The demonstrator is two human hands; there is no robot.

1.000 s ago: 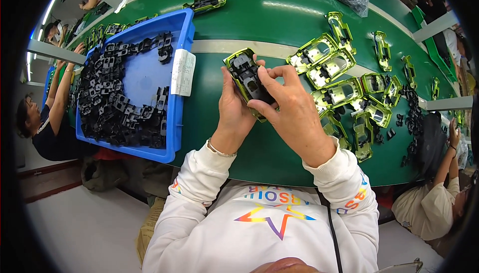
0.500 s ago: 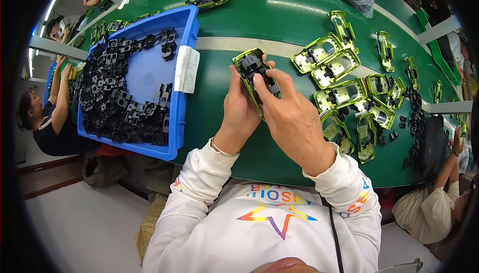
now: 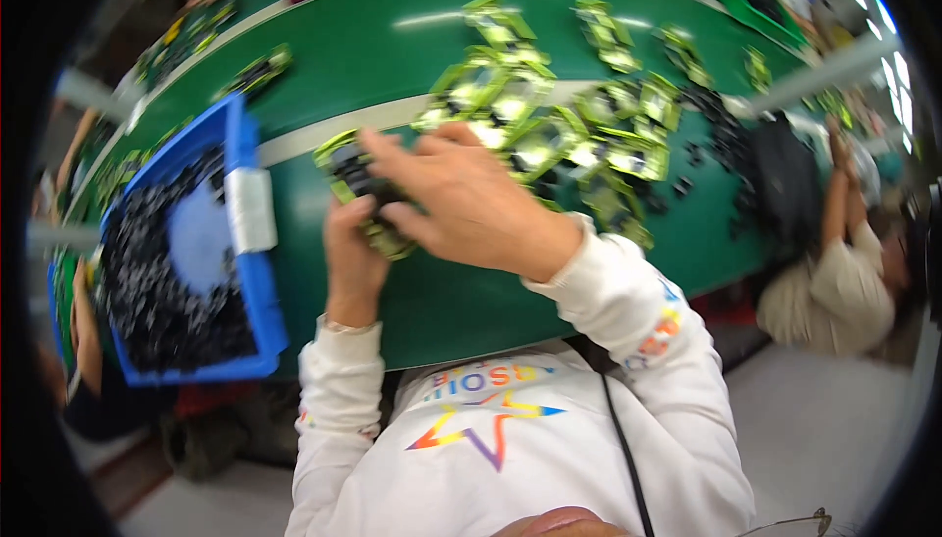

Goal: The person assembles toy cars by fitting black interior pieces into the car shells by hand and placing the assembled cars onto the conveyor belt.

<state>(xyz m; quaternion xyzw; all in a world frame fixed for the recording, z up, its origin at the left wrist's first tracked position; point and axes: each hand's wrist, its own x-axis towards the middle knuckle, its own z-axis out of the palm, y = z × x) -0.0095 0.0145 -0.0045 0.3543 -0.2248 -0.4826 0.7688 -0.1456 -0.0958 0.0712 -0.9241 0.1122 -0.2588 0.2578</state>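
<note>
A yellow-green toy car body (image 3: 340, 159) with a black insert sits in my left hand (image 3: 356, 260), whose fingers are closed round its lower part. My right hand (image 3: 476, 199) reaches over the same car body from the right, its index finger at the upper end and its thumb by the side. Motion smears both hands, so the exact contact of the right fingertips is unclear. Several more yellow-green car bodies (image 3: 543, 145) lie in a cluster on the green table, just right of and beyond my hands.
A blue bin (image 3: 267, 316) of small black parts (image 3: 177, 316) stands at the left, with a white label (image 3: 251, 209) on its side. Loose black parts (image 3: 731, 145) lie at the right, near a dark bag (image 3: 780, 179). Other people work on both sides.
The whole view has swung, so the bin, the table and the car bodies appear shifted left. My hands still have the car body between them; the right hand lies flatter over it.
</note>
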